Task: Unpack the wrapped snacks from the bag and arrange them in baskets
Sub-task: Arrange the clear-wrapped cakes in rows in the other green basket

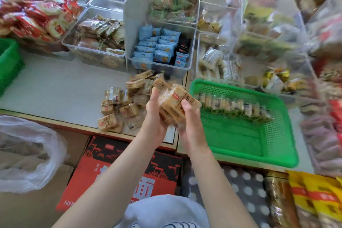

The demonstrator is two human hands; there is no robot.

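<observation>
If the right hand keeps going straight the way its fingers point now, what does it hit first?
Probably the row of wrapped snacks standing in the green basket; the right hand, gripping the snack stack, points up-right, though depth is unclear.

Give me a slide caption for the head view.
Both hands hold a snack stack beside a green basket with one row.

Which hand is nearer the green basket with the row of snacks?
Right. The right hand, gripping the snack stack, is beside the green basket at its left rim; the left hand holds the stack's far side.
</observation>
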